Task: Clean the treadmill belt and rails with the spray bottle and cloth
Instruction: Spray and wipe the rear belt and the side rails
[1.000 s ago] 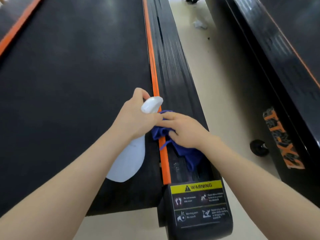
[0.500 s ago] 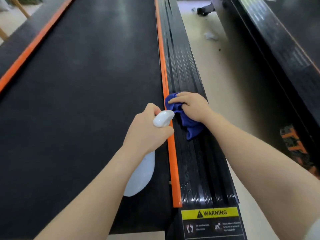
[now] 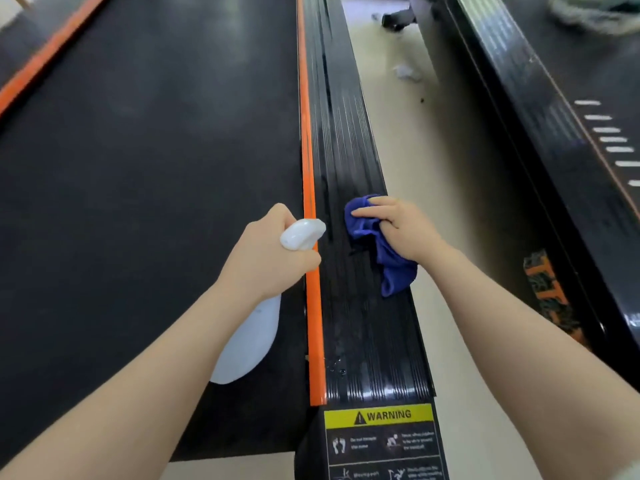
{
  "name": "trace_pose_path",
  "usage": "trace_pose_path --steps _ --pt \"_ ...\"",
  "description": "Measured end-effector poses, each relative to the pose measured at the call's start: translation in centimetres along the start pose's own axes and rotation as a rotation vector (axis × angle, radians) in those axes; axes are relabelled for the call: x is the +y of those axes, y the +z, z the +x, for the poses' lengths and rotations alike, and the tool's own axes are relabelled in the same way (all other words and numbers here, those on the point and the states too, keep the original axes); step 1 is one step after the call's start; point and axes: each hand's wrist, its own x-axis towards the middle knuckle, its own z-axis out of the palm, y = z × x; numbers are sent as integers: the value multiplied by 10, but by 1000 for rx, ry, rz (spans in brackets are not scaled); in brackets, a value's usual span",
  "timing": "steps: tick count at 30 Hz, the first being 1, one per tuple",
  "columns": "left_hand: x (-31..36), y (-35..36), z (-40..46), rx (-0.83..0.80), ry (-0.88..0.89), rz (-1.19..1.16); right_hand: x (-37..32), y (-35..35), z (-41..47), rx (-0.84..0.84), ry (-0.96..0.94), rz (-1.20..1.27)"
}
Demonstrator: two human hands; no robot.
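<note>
**Wiping the right rail, bottle at the ready**

My right hand point(image 3: 405, 230) presses a crumpled blue microfibre cloth point(image 3: 388, 251) onto the black ribbed side rail point(image 3: 349, 140) of the treadmill, fingers curled over the bunched top while a loose tail trails toward me. The cloth is soft and limp, so I judge it works best gathered into a pad under my palm; a flapping edge could drag or snag on the ribs. My left hand point(image 3: 263, 258) is wrapped round the neck of a white plastic spray bottle point(image 3: 249, 337), its nozzle head poking out above my knuckles near the orange trim strip point(image 3: 308, 168). The bottle hangs over the edge of the dark belt point(image 3: 156, 168). It looks light, and the neck is the sure grip. Droplets on the near rail suggest it is slippery.
</note>
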Motion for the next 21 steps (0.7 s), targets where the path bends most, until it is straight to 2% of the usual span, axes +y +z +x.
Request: trace_pose_path --steps 7,12,15,18,21 --pt "1 6 5 13 -23 43 8 1 43 52 27 -16" --pt "9 17 -8 -35 2 163 -3 14 -34 73 -46 16" --pt "8 12 -8 24 -5 153 -24 25 -75 0 -142 -10" --pt "6 4 -11 92 -9 102 -29 28 -79 -8 -212 -65" --pt "4 -4 -21 135 38 41 -28 24 -48 13 -112 -141"
